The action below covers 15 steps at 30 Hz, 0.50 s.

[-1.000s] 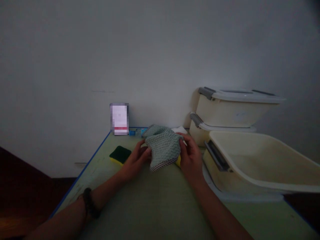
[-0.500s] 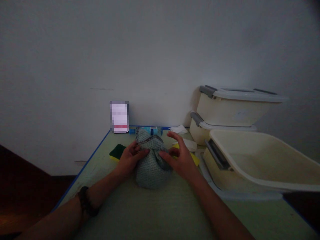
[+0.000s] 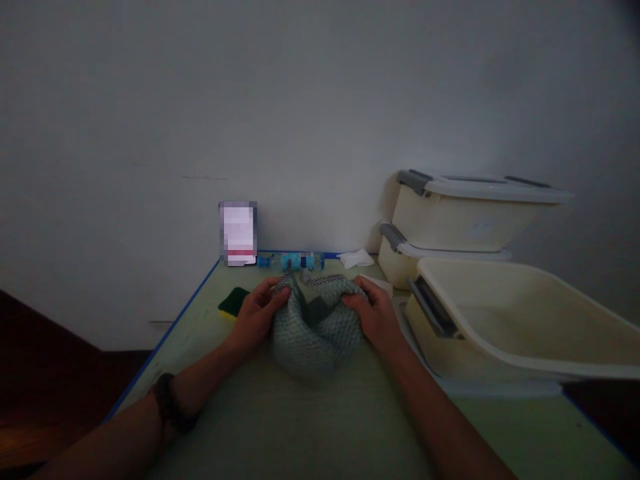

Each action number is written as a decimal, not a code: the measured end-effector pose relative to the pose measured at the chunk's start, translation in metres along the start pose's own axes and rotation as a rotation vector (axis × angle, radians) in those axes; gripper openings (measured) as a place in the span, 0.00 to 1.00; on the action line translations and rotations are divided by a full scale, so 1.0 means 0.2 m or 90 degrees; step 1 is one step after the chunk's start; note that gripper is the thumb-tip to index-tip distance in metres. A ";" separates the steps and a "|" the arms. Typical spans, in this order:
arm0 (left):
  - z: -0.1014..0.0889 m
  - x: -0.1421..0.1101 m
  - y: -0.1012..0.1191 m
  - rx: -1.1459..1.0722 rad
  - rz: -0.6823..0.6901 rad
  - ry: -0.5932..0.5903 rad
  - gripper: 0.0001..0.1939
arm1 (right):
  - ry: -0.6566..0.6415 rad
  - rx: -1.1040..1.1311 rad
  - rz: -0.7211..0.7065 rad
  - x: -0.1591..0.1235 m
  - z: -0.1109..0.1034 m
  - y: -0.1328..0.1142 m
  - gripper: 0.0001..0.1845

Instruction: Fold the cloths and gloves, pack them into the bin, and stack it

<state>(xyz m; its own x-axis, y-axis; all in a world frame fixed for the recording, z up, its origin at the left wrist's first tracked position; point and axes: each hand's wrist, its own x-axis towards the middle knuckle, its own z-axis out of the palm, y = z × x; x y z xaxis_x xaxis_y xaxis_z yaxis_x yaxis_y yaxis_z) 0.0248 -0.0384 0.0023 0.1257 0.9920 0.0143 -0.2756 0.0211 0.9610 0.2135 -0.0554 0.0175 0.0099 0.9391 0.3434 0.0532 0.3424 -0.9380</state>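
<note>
A grey-green textured cloth (image 3: 315, 350) with a dark checked edge hangs in loose folds between my hands, above the table. My left hand (image 3: 256, 315) pinches its upper left edge between thumb and fingers. On the opposite side, my right hand (image 3: 379, 319) grips the upper right edge. The cloth sags in the middle, and a darker patch of fold shows inside it. Close to my left hand lies a green and yellow sponge (image 3: 233, 302). Behind my right hand, a flat white item (image 3: 381, 285) is partly covered.
A clear bottle with a blue label (image 3: 300, 261) lies along the table's back edge, beside a crumpled white tissue (image 3: 356, 258). A lit phone (image 3: 239, 233) leans on the wall. To the right are an open cream bin (image 3: 435, 353) and two stacked lidded bins (image 3: 450, 220).
My right hand has closed on the cloth's right edge and moved slightly right. The cloth is spread wider at the top. The yellow item behind my right hand is now hidden.
</note>
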 end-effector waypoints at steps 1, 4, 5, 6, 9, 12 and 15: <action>0.00 0.00 0.01 0.006 0.001 0.015 0.13 | 0.023 0.040 0.023 0.00 0.00 0.00 0.08; 0.01 -0.01 0.04 0.033 0.016 0.060 0.14 | 0.097 0.194 0.082 0.02 0.00 0.00 0.07; 0.01 -0.01 0.05 0.037 0.029 0.072 0.14 | 0.122 0.245 0.102 0.03 0.00 0.00 0.12; 0.00 -0.01 0.06 0.034 0.041 0.083 0.14 | 0.147 0.291 0.123 0.04 0.00 -0.01 0.18; 0.00 -0.01 0.09 0.008 0.051 0.115 0.13 | 0.178 0.372 0.183 0.06 0.01 -0.02 0.23; -0.02 -0.01 0.13 -0.015 0.021 0.140 0.14 | 0.181 0.389 0.203 0.07 0.00 0.00 0.10; -0.04 0.00 0.17 -0.038 0.025 0.158 0.14 | 0.216 0.412 0.206 0.08 -0.02 0.02 0.05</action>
<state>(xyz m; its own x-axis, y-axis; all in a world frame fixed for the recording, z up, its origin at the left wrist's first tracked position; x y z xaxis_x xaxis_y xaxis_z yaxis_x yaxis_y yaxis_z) 0.0078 -0.0366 0.0336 -0.1211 0.9923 -0.0239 -0.3320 -0.0179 0.9431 0.2176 -0.0387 0.0187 0.2345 0.9707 -0.0521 -0.5930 0.1004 -0.7989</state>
